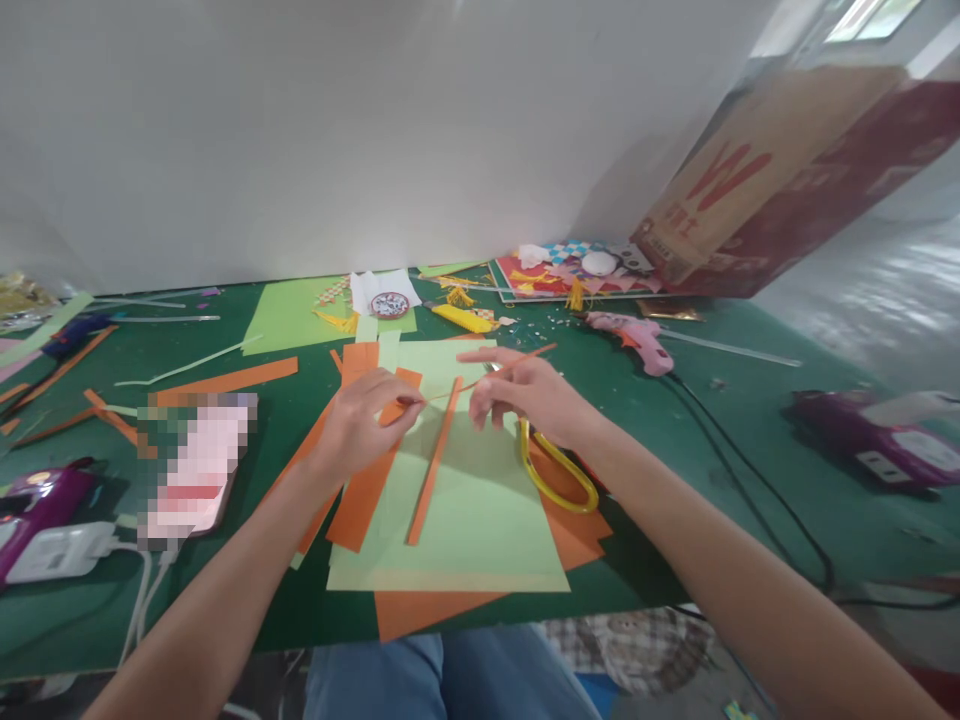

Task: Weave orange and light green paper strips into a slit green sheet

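Note:
My left hand [371,415] pinches one end of a thin orange paper strip [541,351] between thumb and fingertips. The strip slants up to the right, past my right hand [517,395], and its far end shows beyond the knuckles. The index finger of that hand is stretched out and the others are loosely bent apart; whether they touch the strip is hard to see. Beneath both hands lies a pale green paper sheet [495,530], with another narrow orange strip [435,465] on it. Wider orange paper pieces [365,500] lie under and beside my left hand. Yellow-handled scissors [559,490] rest below my right wrist.
A phone [202,465] with a cable lies left, near a purple power strip [49,495]. A pink glue gun [634,338] sits at right, its black cord trailing to the table edge. Behind are a yellow cutter [463,318], a decorated board [555,270] and a paper bag [735,190].

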`<state>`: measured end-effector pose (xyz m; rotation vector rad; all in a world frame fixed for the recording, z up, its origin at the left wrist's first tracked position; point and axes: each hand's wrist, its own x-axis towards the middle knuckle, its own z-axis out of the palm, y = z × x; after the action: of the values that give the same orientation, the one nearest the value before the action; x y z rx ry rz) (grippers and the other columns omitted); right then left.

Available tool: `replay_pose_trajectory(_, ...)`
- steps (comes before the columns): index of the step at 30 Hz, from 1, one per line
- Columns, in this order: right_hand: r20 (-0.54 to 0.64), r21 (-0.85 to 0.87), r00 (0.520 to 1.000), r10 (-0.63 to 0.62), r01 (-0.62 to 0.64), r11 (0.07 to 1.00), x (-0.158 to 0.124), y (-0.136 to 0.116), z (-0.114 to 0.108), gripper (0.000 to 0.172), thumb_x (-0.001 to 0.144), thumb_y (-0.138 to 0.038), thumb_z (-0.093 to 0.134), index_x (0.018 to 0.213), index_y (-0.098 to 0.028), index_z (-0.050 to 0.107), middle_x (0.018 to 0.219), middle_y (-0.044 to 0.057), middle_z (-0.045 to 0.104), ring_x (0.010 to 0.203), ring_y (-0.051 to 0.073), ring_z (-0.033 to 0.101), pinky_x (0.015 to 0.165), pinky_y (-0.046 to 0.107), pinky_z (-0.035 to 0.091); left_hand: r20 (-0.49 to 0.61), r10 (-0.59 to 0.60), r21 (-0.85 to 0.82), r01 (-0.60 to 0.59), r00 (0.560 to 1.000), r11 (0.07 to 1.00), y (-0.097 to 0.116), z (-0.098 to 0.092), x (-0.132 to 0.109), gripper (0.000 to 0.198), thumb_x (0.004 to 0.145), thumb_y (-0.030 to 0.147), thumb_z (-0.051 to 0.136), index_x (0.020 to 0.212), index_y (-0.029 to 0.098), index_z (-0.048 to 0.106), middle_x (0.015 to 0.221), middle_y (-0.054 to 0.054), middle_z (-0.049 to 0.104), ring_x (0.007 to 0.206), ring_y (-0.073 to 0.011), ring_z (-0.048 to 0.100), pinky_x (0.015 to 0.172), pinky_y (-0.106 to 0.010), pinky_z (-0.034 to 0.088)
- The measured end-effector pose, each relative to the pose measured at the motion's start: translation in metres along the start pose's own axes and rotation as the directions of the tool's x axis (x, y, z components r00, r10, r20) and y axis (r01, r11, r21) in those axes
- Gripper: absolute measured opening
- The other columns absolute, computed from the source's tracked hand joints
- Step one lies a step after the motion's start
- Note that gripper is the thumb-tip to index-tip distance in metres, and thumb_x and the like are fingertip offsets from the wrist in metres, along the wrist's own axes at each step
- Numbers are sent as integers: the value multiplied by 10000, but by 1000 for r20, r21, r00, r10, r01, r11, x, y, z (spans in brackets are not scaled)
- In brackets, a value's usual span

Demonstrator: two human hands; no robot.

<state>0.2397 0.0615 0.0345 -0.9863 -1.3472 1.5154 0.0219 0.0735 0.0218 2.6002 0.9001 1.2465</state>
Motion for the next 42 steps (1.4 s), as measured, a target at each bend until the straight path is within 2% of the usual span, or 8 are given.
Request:
replay_pose_trajectory(6,-27,109,995,96,-92,990,3,9,6,303,675,-422,698,709,-135,606,589,18,653,498,118,629,441,199,428,113,74,86,-84,991,993,3,-3,1,134,835,150,499,734,180,583,658,-11,594,622,-122,555,577,-236,436)
replay_pose_trajectory(14,-43,138,995,89,-83,987,3,5,5,242,677,-357,692,724,-155,568,607,-7,619,519,109,615,432,189,404,149,138,231,-170,979,958,1,-4,2,171,867,181,486,732,177,592,641,-22,604,613,-135,543,561,-244,415)
replay_pose_trajectory(23,-166,133,984,-64,87,987,2,-2,-5,102,693,-270,541,747,-198,494,555,-39,523,495,112,540,412,219,351,72,-55,281,33,996,959,-3,-2,-1,177,883,233,499,762,181,618,719,-28,663,684,-144,595,621,-247,437)
replay_pose_trajectory(28,87,169,996,-12,-3,986,-3,-4,-6,87,694,-252,549,739,-185,518,513,-36,524,484,120,552,412,219,345,-20,-238,-4,238,971,971,3,-4,4,234,898,341,465,849,175,621,826,-44,681,775,-153,620,723,-268,486)
replay_pose_trajectory(33,315,181,949,12,-72,981,-5,2,1,118,718,-250,611,789,-161,580,559,-21,581,515,113,575,439,210,373,404,-361,-307,497,840,812,19,-8,11,332,895,439,434,918,184,645,892,-53,707,779,-166,665,639,-246,519)
replay_pose_trajectory(36,321,202,947,-5,-63,977,-4,4,3,143,714,-246,652,806,-169,575,588,-15,617,523,110,583,446,204,384,669,-372,-292,688,644,665,27,-10,13,332,898,413,441,796,161,632,718,-29,705,433,-93,573,424,-203,452)
replay_pose_trajectory(38,291,225,957,-14,-54,973,-4,3,1,182,703,-236,679,840,-174,576,617,-8,646,533,109,595,446,197,387,747,-355,-312,768,562,559,29,-11,13,310,896,394,451,796,159,625,627,-11,686,323,-64,481,354,-189,400)
replay_pose_trajectory(42,228,263,972,-49,-14,965,-2,2,-2,250,675,-219,727,895,-172,618,633,-3,671,550,110,616,465,193,406,821,-260,-389,832,508,395,23,-12,11,298,889,382,479,820,140,639,504,-1,641,273,-57,446,351,-186,394)
